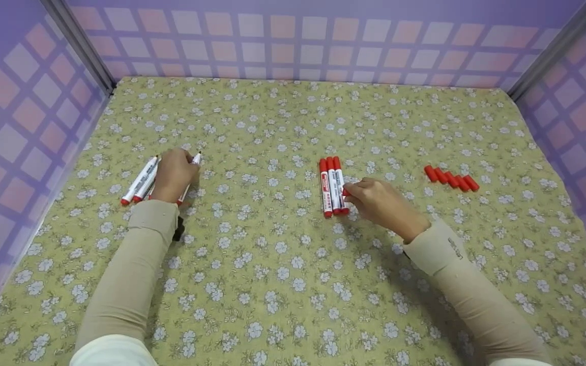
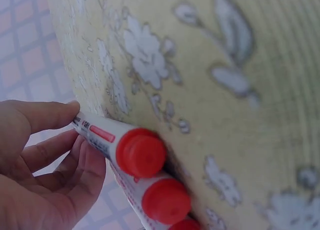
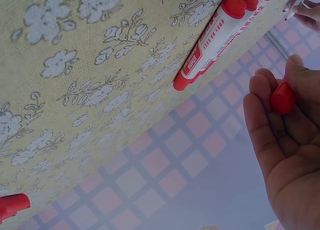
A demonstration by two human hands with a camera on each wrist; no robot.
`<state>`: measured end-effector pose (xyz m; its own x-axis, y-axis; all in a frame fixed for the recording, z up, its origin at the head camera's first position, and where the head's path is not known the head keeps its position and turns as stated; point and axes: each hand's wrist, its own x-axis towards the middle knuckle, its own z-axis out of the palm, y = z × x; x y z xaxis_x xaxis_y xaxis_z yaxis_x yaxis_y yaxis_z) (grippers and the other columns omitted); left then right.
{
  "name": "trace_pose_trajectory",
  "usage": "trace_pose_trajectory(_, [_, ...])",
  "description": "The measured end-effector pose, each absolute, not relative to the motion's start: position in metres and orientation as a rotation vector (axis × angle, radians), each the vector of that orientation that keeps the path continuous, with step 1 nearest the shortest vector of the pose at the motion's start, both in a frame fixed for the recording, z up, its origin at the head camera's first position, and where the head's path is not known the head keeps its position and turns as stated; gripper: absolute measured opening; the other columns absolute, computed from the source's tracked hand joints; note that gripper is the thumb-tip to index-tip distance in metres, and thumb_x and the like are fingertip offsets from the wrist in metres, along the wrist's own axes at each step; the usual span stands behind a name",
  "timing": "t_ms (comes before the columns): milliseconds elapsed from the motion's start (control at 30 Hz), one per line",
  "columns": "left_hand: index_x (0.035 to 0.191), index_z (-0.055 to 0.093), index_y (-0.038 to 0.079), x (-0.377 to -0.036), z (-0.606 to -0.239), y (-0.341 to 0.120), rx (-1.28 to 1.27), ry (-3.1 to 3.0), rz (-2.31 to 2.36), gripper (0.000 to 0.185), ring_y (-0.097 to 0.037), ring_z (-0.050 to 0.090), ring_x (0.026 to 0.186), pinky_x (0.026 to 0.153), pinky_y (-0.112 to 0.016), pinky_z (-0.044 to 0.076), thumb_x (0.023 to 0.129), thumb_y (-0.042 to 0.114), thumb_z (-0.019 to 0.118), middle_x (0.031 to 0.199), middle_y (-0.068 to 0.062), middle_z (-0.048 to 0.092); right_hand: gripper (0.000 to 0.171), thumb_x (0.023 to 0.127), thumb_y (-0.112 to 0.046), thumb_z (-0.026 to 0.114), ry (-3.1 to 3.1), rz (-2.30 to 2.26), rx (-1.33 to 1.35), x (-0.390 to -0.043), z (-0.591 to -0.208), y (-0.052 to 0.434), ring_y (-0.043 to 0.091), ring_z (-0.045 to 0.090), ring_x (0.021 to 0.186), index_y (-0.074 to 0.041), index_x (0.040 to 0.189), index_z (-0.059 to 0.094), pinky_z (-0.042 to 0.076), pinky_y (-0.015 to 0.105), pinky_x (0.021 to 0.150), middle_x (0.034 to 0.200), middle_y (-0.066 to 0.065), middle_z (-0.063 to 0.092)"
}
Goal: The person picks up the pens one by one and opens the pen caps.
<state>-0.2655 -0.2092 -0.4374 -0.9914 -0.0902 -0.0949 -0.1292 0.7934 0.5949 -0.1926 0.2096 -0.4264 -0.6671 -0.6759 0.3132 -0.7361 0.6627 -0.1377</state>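
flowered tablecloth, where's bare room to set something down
Free: between the uncapped markers and capped markers; behind them, up to the checkered back wall. Crowded: around the left hand, the right hand, and the loose red caps.

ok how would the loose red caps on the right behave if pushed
The caps look round and lie on their sides, so they would probably roll if nudged sideways. They are small, so likely light to lift. They lie close side by side, so pushing one may well shift its neighbours.
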Motion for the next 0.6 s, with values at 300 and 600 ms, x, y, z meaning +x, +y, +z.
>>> trace_pose_trajectory(300, [0.06, 0.024, 0.015, -0.2592, -0.4396, -0.2083, -0.154, 2.94, 0.945, 0.038, -0.012, 0.011, 0.051, 0.046, -0.029, 0.016, 0.085, -0.002, 0.046, 0.058, 0.003, 0.012, 0.011, 0.087, -0.002, 0.068, -2.645, 0.358, 1.147, -0.1923, -0.4263, 0.2084, 0.023, 0.068, 0.07, 0.001, 0.098, 0.071, 0.057, 0.033, 0.063, 0.084, 0.013, 0.074])
trace_pose_trajectory(600, [0.062, 0.026, 0.015, -0.2584, -0.4418, -0.2084, -0.135, 2.947, 0.964, 0.037, -0.012, 0.012, 0.05, 0.046, -0.029, 0.017, 0.087, -0.001, 0.046, 0.058, 0.003, 0.013, 0.015, 0.087, -0.003, 0.068, -2.626, 0.392, 1.146, -0.1922, -0.4278, 0.2101, 0.023, 0.067, 0.066, 0.003, 0.1, 0.071, 0.056, 0.032, 0.06, 0.081, 0.014, 0.073])
